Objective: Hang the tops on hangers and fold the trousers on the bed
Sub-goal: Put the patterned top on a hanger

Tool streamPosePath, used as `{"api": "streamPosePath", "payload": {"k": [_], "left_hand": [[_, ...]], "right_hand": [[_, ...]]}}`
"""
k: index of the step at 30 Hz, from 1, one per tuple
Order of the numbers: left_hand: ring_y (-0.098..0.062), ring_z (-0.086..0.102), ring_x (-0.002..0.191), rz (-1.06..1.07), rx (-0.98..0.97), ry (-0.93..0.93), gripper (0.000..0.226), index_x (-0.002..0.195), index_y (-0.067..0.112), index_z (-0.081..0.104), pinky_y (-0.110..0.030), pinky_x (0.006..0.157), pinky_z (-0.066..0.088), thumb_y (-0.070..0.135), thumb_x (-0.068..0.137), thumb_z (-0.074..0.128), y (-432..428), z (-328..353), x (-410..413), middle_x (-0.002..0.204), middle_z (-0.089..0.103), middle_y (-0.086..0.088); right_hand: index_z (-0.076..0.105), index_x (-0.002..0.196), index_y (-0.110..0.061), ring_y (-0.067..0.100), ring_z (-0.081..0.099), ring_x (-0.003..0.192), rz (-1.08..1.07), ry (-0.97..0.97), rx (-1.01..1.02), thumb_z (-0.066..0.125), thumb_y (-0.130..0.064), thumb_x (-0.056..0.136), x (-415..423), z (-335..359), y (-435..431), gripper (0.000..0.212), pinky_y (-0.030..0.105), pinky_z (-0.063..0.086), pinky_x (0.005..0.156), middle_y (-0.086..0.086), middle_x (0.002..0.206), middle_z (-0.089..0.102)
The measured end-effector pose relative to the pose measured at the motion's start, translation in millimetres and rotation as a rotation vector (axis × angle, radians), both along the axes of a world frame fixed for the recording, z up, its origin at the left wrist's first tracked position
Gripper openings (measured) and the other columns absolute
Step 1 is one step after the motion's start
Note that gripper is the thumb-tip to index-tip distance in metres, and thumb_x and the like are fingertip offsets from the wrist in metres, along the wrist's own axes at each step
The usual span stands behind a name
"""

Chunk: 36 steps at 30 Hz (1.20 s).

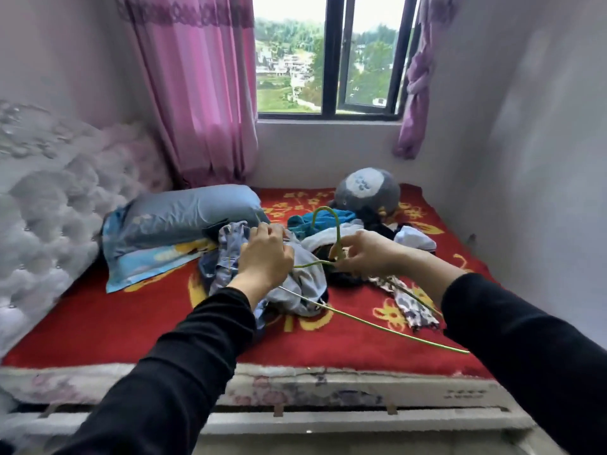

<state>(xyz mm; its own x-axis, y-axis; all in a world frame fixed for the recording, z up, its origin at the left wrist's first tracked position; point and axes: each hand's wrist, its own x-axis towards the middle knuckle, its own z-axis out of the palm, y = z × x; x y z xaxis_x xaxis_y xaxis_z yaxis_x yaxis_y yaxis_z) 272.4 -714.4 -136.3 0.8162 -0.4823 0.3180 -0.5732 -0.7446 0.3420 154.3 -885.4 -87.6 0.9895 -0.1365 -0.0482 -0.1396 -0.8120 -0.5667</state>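
A light blue-grey top [307,274] lies crumpled in the middle of the bed's red blanket [131,323]. My left hand [264,254] grips its fabric from above. My right hand [366,252] pinches the neck of a thin green wire hanger [361,320], just under its hook. The hanger's left arm runs into the top; its long bottom bar stretches toward the bed's front right. Behind them lies a heap of more clothes: a teal garment [315,221], a white one [414,239], dark ones. A patterned grey-white garment [412,307] lies under my right forearm.
A blue pillow [184,215] rests at the left on a folded blue-and-yellow cloth. A grey plush toy [366,190] sits at the back by the wall. A tufted white headboard [49,208] stands on the left, with pink curtains and a window behind.
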Motion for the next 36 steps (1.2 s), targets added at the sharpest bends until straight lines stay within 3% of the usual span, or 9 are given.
{"api": "streamPosePath", "payload": {"k": [8, 12, 19, 23, 27, 31, 36], "left_hand": [[-0.032, 0.038, 0.123, -0.138, 0.071, 0.245, 0.035, 0.125, 0.009, 0.048, -0.044, 0.097, 0.037, 0.025, 0.094, 0.040, -171, -65, 93, 0.128, 0.044, -0.015], [-0.032, 0.040, 0.120, -0.197, 0.123, 0.314, 0.032, 0.121, 0.010, 0.048, -0.046, 0.097, 0.040, 0.024, 0.093, 0.041, -247, -105, 119, 0.125, 0.046, -0.014], [-0.028, 0.042, 0.124, -0.170, 0.154, 0.468, 0.037, 0.125, 0.010, 0.051, -0.041, 0.098, 0.040, 0.022, 0.091, 0.042, -377, -205, 165, 0.134, 0.048, -0.009], [-0.029, 0.043, 0.124, -0.096, 0.187, 0.600, 0.039, 0.126, 0.007, 0.050, -0.039, 0.099, 0.038, 0.022, 0.092, 0.041, -441, -270, 185, 0.135, 0.048, -0.012], [-0.027, 0.042, 0.126, -0.081, 0.205, 0.674, 0.037, 0.127, 0.009, 0.050, -0.038, 0.098, 0.037, 0.021, 0.093, 0.042, -491, -329, 204, 0.136, 0.048, -0.008], [-0.024, 0.024, 0.143, -0.112, 0.250, 0.580, 0.046, 0.141, 0.010, 0.041, -0.037, 0.110, 0.030, 0.021, 0.096, 0.042, -537, -380, 239, 0.155, 0.028, -0.009], [-0.026, 0.005, 0.148, -0.130, 0.325, 0.331, 0.060, 0.150, 0.013, 0.023, -0.043, 0.118, 0.014, 0.016, 0.094, 0.043, -591, -433, 308, 0.161, 0.011, -0.009]], "right_hand": [[0.066, 0.098, -0.016, 0.012, 0.057, 0.047, -0.319, 0.123, 0.179, 0.063, -0.018, 0.091, 64, -54, -165, 0.007, 0.024, 0.045, 0.042, 0.004, 0.069, 0.060], [0.064, 0.108, -0.024, 0.015, 0.062, 0.048, -0.420, 0.132, 0.245, 0.056, -0.012, 0.093, 85, -94, -238, 0.020, 0.024, 0.045, 0.040, 0.007, 0.077, 0.061], [0.068, 0.090, -0.024, 0.012, 0.050, 0.049, -0.553, 0.199, 0.251, 0.045, -0.002, 0.084, 134, -178, -373, 0.032, 0.028, 0.044, 0.050, 0.001, 0.067, 0.058], [0.070, 0.085, -0.026, 0.012, 0.047, 0.049, -0.619, 0.227, 0.290, 0.048, -0.004, 0.083, 163, -229, -447, 0.031, 0.023, 0.037, 0.047, 0.000, 0.064, 0.056], [0.069, 0.083, -0.024, 0.004, 0.041, 0.036, -0.716, 0.193, 0.331, 0.048, -0.003, 0.083, 193, -284, -501, 0.030, 0.018, 0.034, 0.037, -0.003, 0.054, 0.052], [0.066, 0.083, -0.025, 0.002, 0.046, 0.044, -0.760, 0.150, 0.250, 0.052, -0.008, 0.085, 217, -350, -533, 0.022, 0.015, 0.031, 0.041, -0.009, 0.056, 0.052], [0.064, 0.092, -0.032, 0.016, 0.053, 0.081, -0.762, 0.072, 0.172, 0.050, -0.014, 0.086, 250, -417, -565, 0.025, 0.028, 0.037, 0.068, -0.007, 0.088, 0.058]]}}
